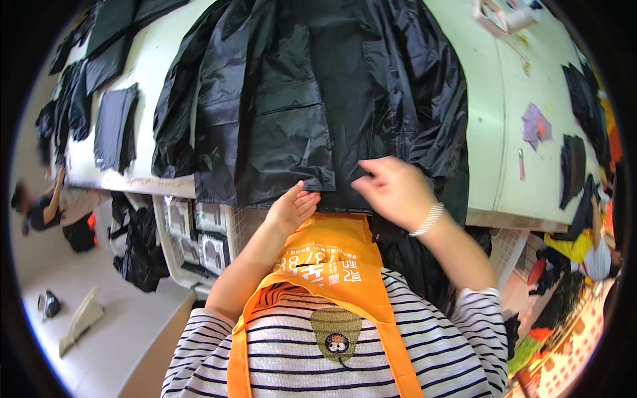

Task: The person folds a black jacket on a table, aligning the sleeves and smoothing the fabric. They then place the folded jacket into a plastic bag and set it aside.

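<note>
A shiny black jacket [279, 126] lies spread on the pale table in front of me, its front panels parted and its hem at the near edge. My left hand [293, 207] is at the hem, palm turned up, fingers loosely bent and apart from the thumb; I see nothing held in it. To the right, my right hand [393, 189] hovers over the lower part of the jacket, blurred by motion. Its thumb and forefinger are apart, with no object visible between them.
Folded black garments [116, 129] lie on the table's left side. A white basket [178, 255] of packaged items stands below the near edge. On the right are a purple scrap [535, 126], a small red tool [521, 164] and black cloth [572, 171]. Other people work at both sides.
</note>
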A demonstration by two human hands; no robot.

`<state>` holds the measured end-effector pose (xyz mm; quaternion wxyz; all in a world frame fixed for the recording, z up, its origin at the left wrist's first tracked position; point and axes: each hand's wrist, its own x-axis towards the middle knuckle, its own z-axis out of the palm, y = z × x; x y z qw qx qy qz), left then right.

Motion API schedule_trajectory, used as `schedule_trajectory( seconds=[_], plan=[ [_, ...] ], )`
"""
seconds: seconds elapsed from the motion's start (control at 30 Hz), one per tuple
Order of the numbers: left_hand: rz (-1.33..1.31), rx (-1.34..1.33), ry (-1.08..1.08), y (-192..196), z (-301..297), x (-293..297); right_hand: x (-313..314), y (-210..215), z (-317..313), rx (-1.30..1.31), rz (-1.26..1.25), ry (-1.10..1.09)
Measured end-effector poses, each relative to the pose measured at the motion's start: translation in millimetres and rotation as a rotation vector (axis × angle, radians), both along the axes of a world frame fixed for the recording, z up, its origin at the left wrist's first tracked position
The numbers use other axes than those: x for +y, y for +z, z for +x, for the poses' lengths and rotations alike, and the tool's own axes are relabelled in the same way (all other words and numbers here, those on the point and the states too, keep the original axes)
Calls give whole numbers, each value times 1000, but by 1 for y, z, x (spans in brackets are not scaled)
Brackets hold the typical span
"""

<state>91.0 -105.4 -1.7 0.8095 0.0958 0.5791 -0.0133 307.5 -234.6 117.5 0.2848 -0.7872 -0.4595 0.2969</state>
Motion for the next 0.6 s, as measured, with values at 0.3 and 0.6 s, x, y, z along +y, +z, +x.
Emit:
schedule_trajectory(
  seconds=[0.3,0.6],
  plan=[
    [48,-165,332,-19,-7,56,-20,-110,-37,-379,-293,-475],
    [729,-695,425,189,-116,204,-89,83,81,-419,370,-1131]
  ],
)
